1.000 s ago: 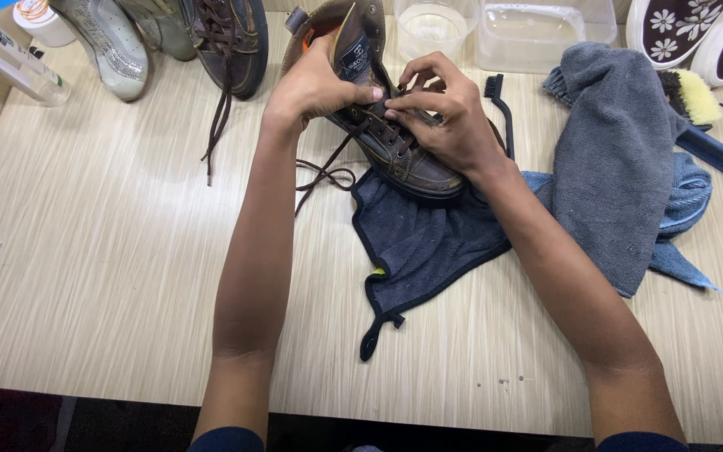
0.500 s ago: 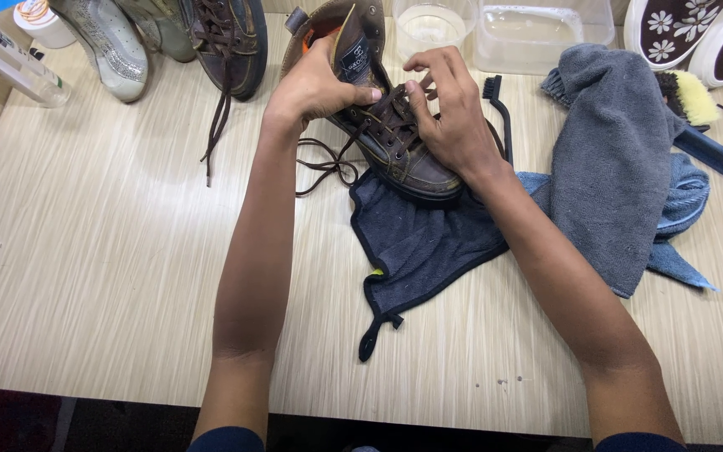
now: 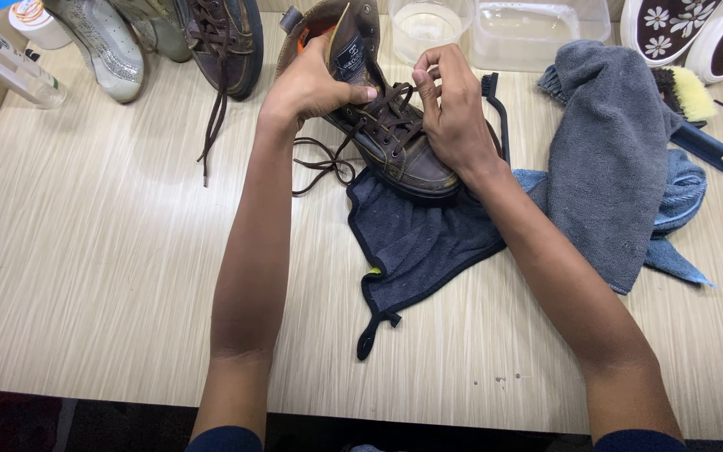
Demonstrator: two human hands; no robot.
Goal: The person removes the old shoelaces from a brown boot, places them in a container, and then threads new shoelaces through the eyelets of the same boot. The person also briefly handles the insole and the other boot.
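Right hand (image 3: pixel 455 113) is hiding the boot (image 3: pixel 387 134) side, pinching a thin lace (image 3: pixel 395 96); left hand (image 3: pixel 311 84) is gripping the scuffed leather collar.

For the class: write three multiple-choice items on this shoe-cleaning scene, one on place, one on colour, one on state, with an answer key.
1. The brown boot rests on: A a dark blue cloth; B a tray; C bare floor.
2. The big towel at right is: A red; B grey; C white.
3. The boot's laces are: A tied in a bow; B missing; C loose.
Key: A, cloth edges show beneath the boot; B, plainly grey; C, ends trail on the table while the left hand holds the tongue and the right hand pinches a lace.
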